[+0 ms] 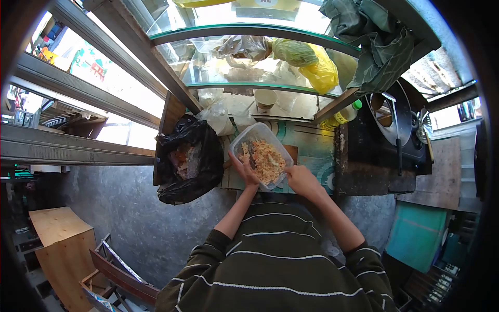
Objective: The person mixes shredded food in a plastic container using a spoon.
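Observation:
A clear plastic container (283, 148) with a shredded orange and pale food mixture (265, 160) is tilted over the counter in front of me. My left hand (246, 170) grips its left side, fingers along the wall. At the lower right corner of the container is my right hand (305, 182), its fingers closed near the rim and the food. Whatever those fingers hold, if anything, is hidden. Behind the container, part of a brown wooden board (292, 152) shows on the counter.
A black plastic bag (205, 177) with scraps in it sits to the left. On the right are a stove (410, 138) with a pan (383, 122) and a yellow bottle (344, 115). A glass case (249, 86) with bags stands behind a paper cup (265, 99).

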A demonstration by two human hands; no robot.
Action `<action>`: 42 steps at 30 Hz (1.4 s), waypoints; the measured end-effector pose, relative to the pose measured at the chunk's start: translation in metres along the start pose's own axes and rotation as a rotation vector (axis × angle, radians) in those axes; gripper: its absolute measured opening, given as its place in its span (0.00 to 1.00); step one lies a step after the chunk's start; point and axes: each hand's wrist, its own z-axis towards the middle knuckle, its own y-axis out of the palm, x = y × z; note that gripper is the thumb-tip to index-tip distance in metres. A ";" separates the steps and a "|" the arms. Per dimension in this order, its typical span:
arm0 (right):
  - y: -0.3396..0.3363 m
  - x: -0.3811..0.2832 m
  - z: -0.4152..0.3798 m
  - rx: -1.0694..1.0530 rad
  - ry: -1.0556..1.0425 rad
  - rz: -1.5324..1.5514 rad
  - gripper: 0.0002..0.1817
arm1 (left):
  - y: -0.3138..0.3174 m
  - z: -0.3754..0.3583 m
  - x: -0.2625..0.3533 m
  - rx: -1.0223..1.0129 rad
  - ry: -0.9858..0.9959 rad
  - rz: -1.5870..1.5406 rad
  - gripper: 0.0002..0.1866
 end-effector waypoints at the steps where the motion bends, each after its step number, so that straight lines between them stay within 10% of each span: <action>1: -0.005 -0.009 0.005 0.065 0.094 -0.066 0.12 | 0.001 0.000 0.003 -0.018 0.013 0.005 0.38; 10: 0.070 -0.026 0.005 -0.019 0.080 -0.182 0.09 | 0.012 -0.003 0.027 0.056 -0.094 -0.031 0.38; 21: 0.007 -0.008 -0.001 -0.176 -0.021 -0.167 0.14 | 0.003 0.002 0.001 -0.040 -0.184 -0.275 0.36; 33: 0.071 -0.019 -0.006 -0.164 0.130 -0.207 0.16 | 0.016 -0.006 0.013 0.038 0.080 0.253 0.37; 38: 0.033 -0.003 0.002 -0.182 0.077 -0.040 0.17 | -0.002 -0.005 -0.002 0.048 -0.283 -0.199 0.37; 42: -0.012 0.001 0.010 -0.045 0.040 -0.015 0.17 | -0.002 -0.005 -0.006 0.029 -0.190 -0.201 0.36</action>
